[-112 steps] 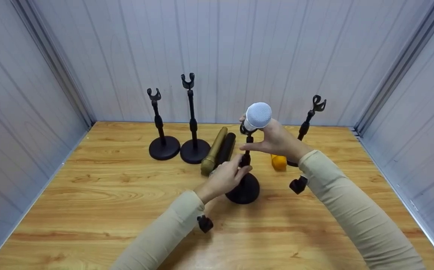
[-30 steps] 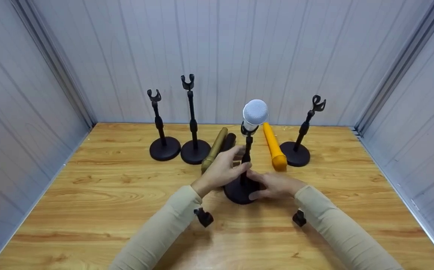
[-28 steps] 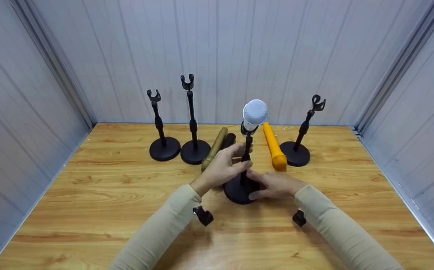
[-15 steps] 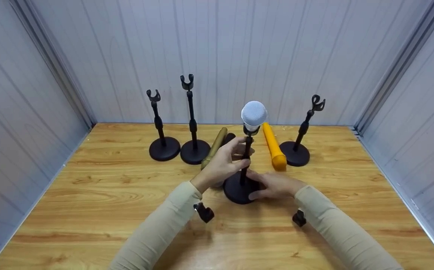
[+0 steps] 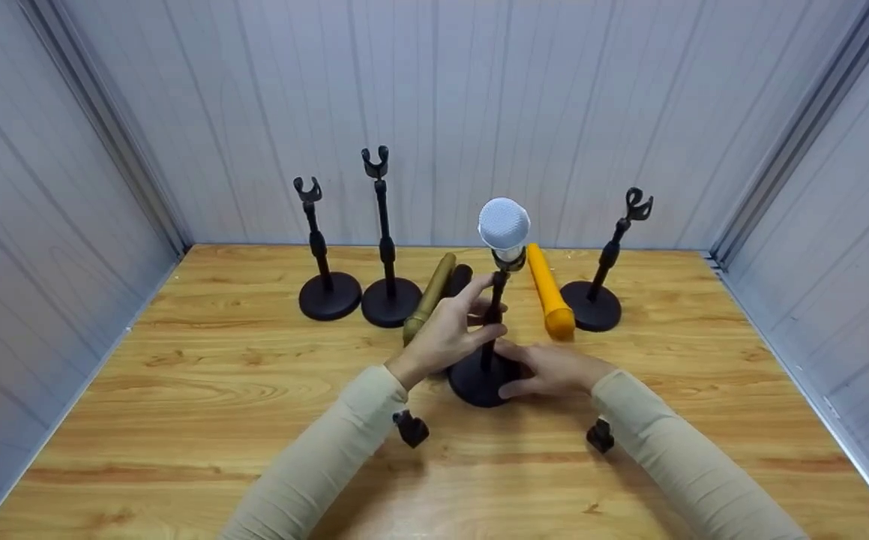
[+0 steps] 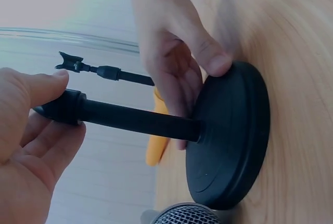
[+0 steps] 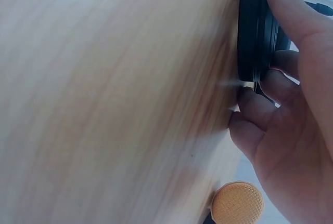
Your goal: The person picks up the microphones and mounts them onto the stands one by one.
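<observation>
A white microphone (image 5: 504, 223) sits in the clip on top of a black desk microphone stand (image 5: 471, 382), which is upright on the wooden table. My left hand (image 5: 445, 334) grips the pole at its thicker collar (image 6: 61, 105), thumb on one side and fingers on the other. Low on the right, my right hand (image 5: 554, 370) holds the round base (image 6: 223, 135), with the thumb on its edge. Behind my left hand lie a gold microphone (image 5: 430, 298) and a black one (image 5: 461, 279), partly hidden. A yellow-orange microphone (image 5: 550, 292) lies beyond my right hand.
Two stands with bare clips, a shorter one (image 5: 329, 296) and a taller one (image 5: 391, 302), stand at the back left. Another bare-clip stand (image 5: 591, 306) is at the right, beside the yellow-orange microphone. Pale panel walls (image 5: 434, 120) enclose the table's back and sides.
My right hand has gone from the white microphone down to the base. My left hand has shifted slightly up the pole, and the microphone with its clip has swung a little left.
</observation>
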Demonstrator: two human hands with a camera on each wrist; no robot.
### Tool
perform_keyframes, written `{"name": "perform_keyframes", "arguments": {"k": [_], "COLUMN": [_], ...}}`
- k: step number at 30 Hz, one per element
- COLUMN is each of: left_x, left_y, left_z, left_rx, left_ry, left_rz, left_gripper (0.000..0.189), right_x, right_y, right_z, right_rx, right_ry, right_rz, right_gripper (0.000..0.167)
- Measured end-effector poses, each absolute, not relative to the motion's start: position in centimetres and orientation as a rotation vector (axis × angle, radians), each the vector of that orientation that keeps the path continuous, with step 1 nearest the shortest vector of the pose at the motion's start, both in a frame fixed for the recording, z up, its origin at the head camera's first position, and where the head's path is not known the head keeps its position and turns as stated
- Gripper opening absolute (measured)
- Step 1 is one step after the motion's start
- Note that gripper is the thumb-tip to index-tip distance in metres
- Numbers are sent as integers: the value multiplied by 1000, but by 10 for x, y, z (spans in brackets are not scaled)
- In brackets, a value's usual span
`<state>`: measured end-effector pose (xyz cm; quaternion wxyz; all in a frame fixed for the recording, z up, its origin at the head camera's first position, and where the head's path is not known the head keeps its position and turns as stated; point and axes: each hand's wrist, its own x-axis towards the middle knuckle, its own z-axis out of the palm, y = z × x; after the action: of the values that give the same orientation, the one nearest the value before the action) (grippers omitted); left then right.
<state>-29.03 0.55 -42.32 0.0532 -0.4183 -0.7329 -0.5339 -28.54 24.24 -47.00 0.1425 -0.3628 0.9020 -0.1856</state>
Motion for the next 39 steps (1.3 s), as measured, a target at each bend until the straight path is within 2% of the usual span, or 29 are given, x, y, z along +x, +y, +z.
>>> {"name": "perform_keyframes", "arguments": {"k": [15, 30, 39], "left_x": [-289, -293, -301], "left_y": [4, 2, 1], "left_z": [-427, -424, -416], "left_rx": [-1231, -1382, -1400], "left_ry": [-2217, -2218, -2192], "left_rz": [-1487, -1494, -1644], "left_gripper": [64, 61, 65], "right_x": [-286, -281, -285], "right_y": [242, 243, 242], "right_z": [-471, -469, -469], "right_rx": [-1069, -1144, -1066], "right_ry": [2583, 2564, 2563], "right_rz": [-593, -579, -578], "right_gripper": [83, 76, 82]}}
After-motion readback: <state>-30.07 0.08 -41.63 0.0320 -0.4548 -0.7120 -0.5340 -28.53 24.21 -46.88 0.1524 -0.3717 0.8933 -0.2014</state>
